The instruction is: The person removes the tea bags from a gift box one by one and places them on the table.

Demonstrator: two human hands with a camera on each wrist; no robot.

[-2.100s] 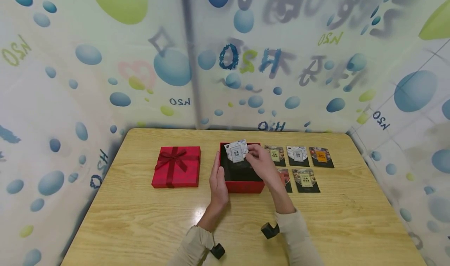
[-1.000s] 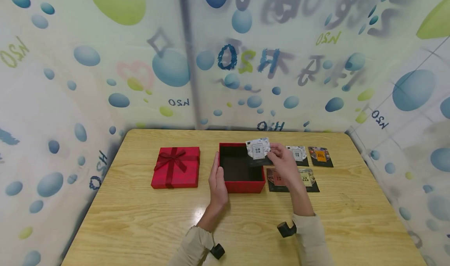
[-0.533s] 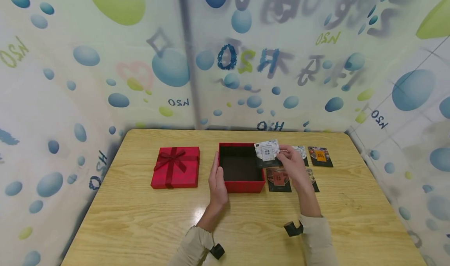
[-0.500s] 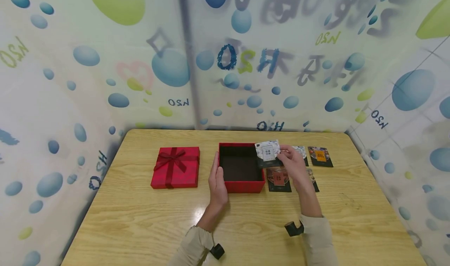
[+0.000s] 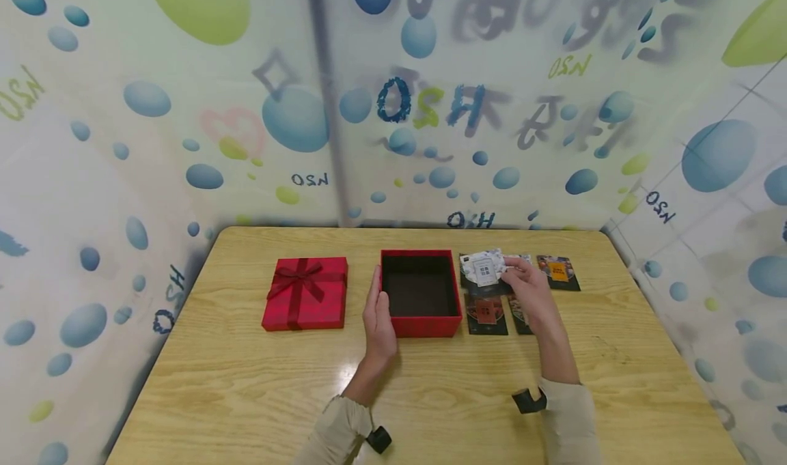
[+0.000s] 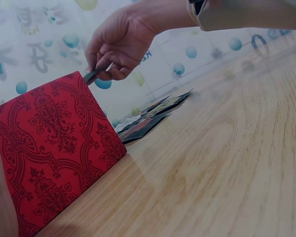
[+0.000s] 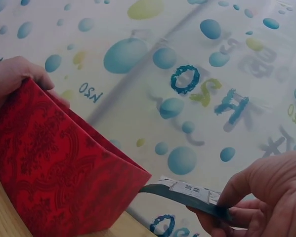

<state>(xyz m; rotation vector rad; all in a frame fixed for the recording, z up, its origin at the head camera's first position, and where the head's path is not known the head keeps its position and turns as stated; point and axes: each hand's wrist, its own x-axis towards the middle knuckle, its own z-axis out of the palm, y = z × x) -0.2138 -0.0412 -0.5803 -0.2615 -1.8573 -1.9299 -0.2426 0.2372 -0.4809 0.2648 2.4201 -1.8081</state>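
Note:
My right hand (image 5: 531,291) pinches the right edge of a flat sachet (image 5: 484,272) with a white floral top, a pale label and a black lower part. The sachet is held just right of a red gift box (image 5: 424,327), above the sachets on the table. In the right wrist view the held sachet (image 7: 185,190) is seen nearly edge-on. My left hand (image 5: 379,325) rests along the box's left side, its fingers straight in the head view. The box is lidless, with a black interior and nothing visible inside. Its patterned red wall (image 6: 54,143) fills much of the left wrist view.
A red lid (image 5: 306,294) with a dark red bow lies left of the box. Right of the box are several sachets, including a red-labelled one (image 5: 487,313) and an orange-labelled one (image 5: 558,272); my right hand partly covers others. A patterned wall (image 5: 393,178) stands behind the table (image 5: 277,397).
My right hand has carried the white-topped sachet from over the box rightward, past its right rim, and lower over the other sachets. My left hand stays at the box's left side.

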